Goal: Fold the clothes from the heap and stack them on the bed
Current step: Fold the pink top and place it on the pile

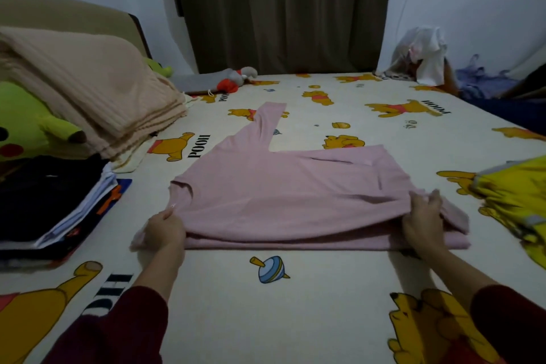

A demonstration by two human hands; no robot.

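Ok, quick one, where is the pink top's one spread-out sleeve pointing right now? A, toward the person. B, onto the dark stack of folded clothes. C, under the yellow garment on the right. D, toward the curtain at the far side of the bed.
D: the pink top has one sleeve lying flat and angled away toward the curtain.
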